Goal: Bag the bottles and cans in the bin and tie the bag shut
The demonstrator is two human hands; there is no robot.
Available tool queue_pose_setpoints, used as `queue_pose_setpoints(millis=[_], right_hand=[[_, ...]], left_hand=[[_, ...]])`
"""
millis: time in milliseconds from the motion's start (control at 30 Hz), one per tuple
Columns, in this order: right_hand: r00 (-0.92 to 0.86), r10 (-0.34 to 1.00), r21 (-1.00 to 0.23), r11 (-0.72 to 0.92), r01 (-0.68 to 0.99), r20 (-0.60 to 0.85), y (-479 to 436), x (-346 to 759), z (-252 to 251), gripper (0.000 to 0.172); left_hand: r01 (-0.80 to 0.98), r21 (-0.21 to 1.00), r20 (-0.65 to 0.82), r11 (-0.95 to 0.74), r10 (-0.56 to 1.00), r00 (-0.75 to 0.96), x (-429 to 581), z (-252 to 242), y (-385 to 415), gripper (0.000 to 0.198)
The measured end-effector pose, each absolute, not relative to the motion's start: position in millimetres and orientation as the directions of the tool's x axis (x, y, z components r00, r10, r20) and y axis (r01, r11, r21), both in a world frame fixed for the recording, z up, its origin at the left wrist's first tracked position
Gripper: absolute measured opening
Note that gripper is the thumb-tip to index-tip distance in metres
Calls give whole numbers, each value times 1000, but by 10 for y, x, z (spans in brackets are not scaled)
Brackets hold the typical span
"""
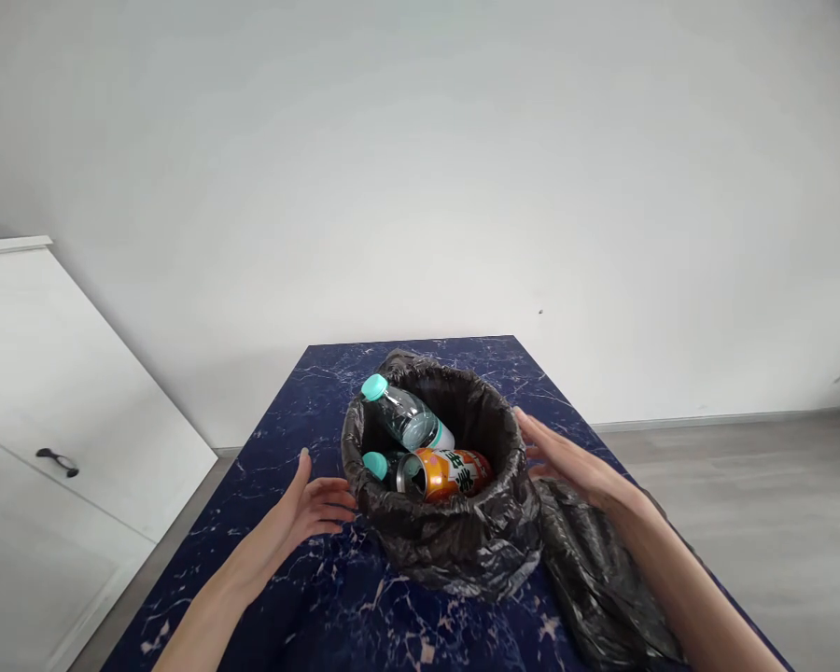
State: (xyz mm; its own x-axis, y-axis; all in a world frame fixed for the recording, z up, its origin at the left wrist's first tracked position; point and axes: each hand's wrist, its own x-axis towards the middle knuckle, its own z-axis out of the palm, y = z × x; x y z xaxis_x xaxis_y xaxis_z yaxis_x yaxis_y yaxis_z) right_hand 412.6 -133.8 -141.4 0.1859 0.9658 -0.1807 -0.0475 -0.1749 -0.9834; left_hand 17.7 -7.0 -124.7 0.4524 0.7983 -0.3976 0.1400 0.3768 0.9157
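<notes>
A bin lined with a black plastic bag (455, 541) stands on the dark blue marbled table. Inside it lie a clear bottle with a turquoise cap (410, 420), a second turquoise-capped bottle (376, 464) partly hidden below, and an orange drink can (455, 473) on its side. My left hand (318, 504) is at the bin's left side, fingers apart and holding nothing; whether the fingertips touch the bag I cannot tell. On the right, my right hand (564, 457) has its fingers stretched out along the bag's rim, close to or touching it.
Another black plastic bag (602, 579) lies crumpled on the table's right side, under my right forearm. The marbled table (280, 411) reaches back to a white wall (420, 187). A white cabinet (63, 392) with a dark handle stands at the left. Grey floor (742, 485) shows at the right.
</notes>
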Motion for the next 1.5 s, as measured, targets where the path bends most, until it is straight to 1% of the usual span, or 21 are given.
queue_pose_setpoints(millis=[67,133,200,233,300,433,500,600,733,833,933,1033,1100,1167,1233,1333,1367,1400,1433,1467,1500], right_hand=[[48,972,-951,-214,-225,-230,-1395,4053,-1492,62],[-40,978,-912,-205,-356,-204,-1425,3986,-1477,55],[-30,988,-891,-150,-428,-152,-1434,3943,-1386,48],[4,991,-886,-116,-448,-131,-1435,3931,-1323,47],[92,988,-886,-65,-459,-120,-1438,3918,-1181,51],[293,951,-922,19,-386,-103,-1464,3893,-905,57],[395,918,-937,105,-334,-38,-1489,3880,-783,55],[526,845,-930,264,-256,95,-1533,3877,-613,48],[618,748,-904,405,-134,244,-1593,3895,-414,42],[661,679,-890,454,-37,319,-1659,3892,-313,40],[717,593,-882,466,67,367,-1763,3880,-269,37],[766,506,-879,450,158,397,-1897,3915,-271,35],[774,495,-883,436,173,396,-1992,3989,-297,33],[776,503,-893,420,164,379,-2080,4095,-363,31],[803,482,-901,406,150,350,-2150,4194,-505,28],[859,435,-902,426,70,272,-2195,4225,-923,14],[854,468,-908,418,13,228,-2192,4190,-1112,10],[835,519,-918,394,-47,180,-2180,4136,-1311,12],[815,557,-923,376,-76,161,-2161,4067,-1507,18],[757,635,-941,329,-84,155,-2135,3992,-1682,20],[683,712,-957,282,-64,163,-2105,3919,-1820,28]], left_hand=[[37,890,-392,454,721,572,226,-1210,-105,69],[-58,867,-348,495,685,641,297,-1111,-132,61],[-148,864,-285,481,710,644,370,-977,-153,50],[-184,871,-251,455,736,629,404,-906,-162,45],[-220,896,-192,386,783,592,459,-767,-182,40],[-241,933,-121,266,866,485,546,-521,-218,40],[-268,940,-76,209,898,433,600,-404,-239,40],[-320,941,13,112,931,364,696,-219,-281,37],[-374,927,155,-43,949,274,805,2,-350,33],[-413,899,251,-146,944,214,833,87,-385,32],[-445,871,296,-210,946,132,802,98,-388,30],[-482,843,286,-237,958,31,724,83,-369,29],[-510,829,258,-230,966,-17,659,68,-356,29],[-535,819,223,-208,974,-37,585,29,-348,29],[-550,812,210,-197,977,-40,502,-70,-341,27],[-552,798,253,-243,966,-59,386,-376,-321,23],[-526,806,283,-271,957,-60,362,-507,-311,26],[-472,829,321,-300,946,-39,349,-639,-302,36],[-387,862,361,-328,933,12,350,-759,-294,55],[-294,891,389,-347,916,97,364,-855,-287,79],[-208,918,379,-338,902,207,390,-920,-281,104]])
